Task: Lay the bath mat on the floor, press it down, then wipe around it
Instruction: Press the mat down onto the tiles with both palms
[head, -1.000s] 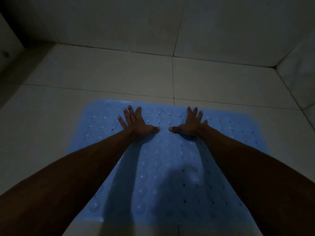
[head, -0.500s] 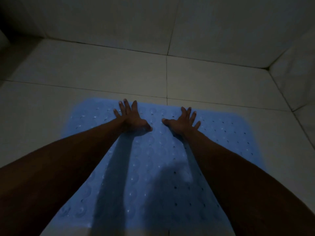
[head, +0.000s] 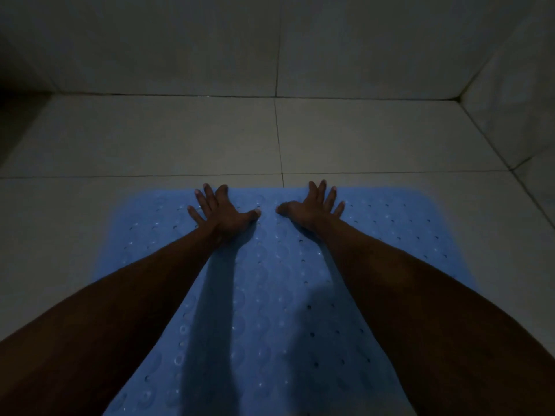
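— One bath mat (head: 270,295), blue, flat on the tiled floor (head: 150,139); long axis running from near edge of view away toward the back wall (head: 180,40), far short edge just short of the grout line.

— And on it?

— Two hands, both at that far end. Left hand (head: 217,210) and right hand (head: 312,205) side by side, palms down, fingers straight and spread, thumbs pointing at each other with a small gap between. Gripping nothing; just pressing flat.

— Nearer which side?

— Roughly level, neither clearly closer to the far edge. Fingertips almost at it. Left and right far corners of the mat lying outward from each hand, well apart from the palms, right corner farther off.

— So next?

— Probably pressing outward along the short edge toward those corners, then back down the long axis. Judged only: pressing step under way, wiping not yet begun.

— Anything to wipe with?

— No cloth visible. Dim light, so small things hard to make out.

— Around the mat?

— Two walls meeting at the far right corner, one more dark side at left. Rows of round suction cups and small holes on the mat; too many and too dim to count.
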A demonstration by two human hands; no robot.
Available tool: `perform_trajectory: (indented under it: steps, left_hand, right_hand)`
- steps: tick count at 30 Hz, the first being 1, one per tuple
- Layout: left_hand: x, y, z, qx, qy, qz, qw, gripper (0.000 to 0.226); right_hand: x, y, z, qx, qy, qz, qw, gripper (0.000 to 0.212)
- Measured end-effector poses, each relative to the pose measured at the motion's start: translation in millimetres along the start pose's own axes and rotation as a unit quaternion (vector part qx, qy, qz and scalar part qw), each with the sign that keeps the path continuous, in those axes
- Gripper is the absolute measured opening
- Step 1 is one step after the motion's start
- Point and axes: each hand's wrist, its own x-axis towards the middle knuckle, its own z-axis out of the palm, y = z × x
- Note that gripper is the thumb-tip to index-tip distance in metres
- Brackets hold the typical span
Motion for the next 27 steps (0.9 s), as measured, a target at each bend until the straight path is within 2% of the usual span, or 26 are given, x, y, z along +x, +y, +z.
perform_trajectory:
  steps: [7,12,14,27]
  left_hand:
    - [1.2,1.5,7.1,0.02,0.025,0.031,0.999,0.107]
    - [10.6,5.6,-11.3,0.026,-0.034,-0.005,0.999,0.117]
    - [13.0,9.9,-13.9,0.002,-0.039,-0.024,0.999,0.114]
    - [11.5,36.3,-6.9,-0.075,0.045,-0.111,0.99,0.1]
  right_hand:
    - [1.0,-0.3,12.3,-0.009,0.071,0.002,0.997,0.107]
    - [2.6,-12.2,3.6,0.041,0.058,0.059,0.996,0.117]
    - [5.0,-18.1,2.5,0.058,0.058,0.082,0.993,0.12]
    - [10.8,-19.4,9.1,0.056,0.081,0.093,0.991,0.12]
